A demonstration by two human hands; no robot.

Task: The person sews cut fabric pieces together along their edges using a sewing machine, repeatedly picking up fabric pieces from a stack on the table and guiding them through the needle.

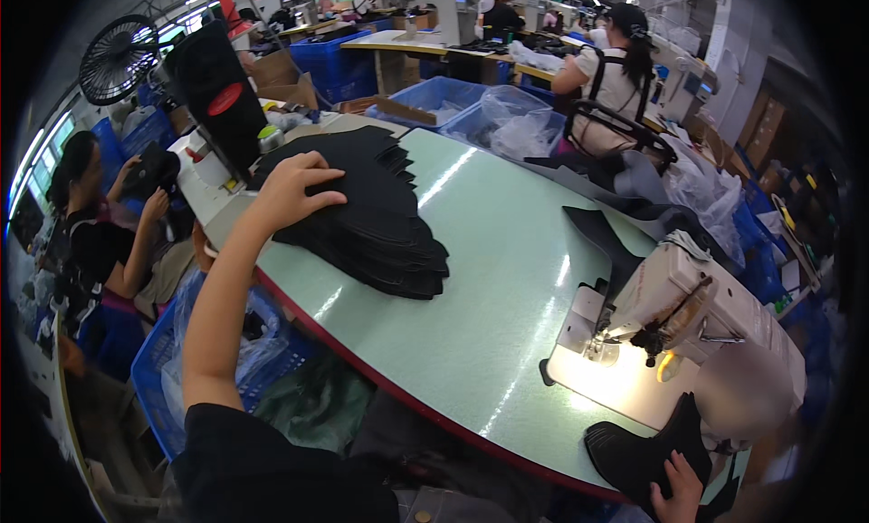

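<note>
Your green table (493,251) spreads out to the left of the machine (656,283), which stands with its lamp lit. Well to the machine's left sits the pile (380,215) of black cut pieces, its edges stepped rather than flush. On the near side of the machine, by the table's edge, lies a black piece (634,451); whether it is one layer or several, you cannot tell from here.

Your left hand (297,193), far left of the machine, is half open on top of the pile, thumb apart from the fingers, with nothing visibly lifted. Your right hand (679,491), just on the near side of the machine, has its fingers spread over the black piece; its thumb side is too hidden to tell whether it grips.

To handle these well, press the pile only lightly, since its stepped layers could slide, and separate a layer by its edge. Hold the black piece flat, with fingertips well clear of the presser foot (598,347) at the machine's left end.
</note>
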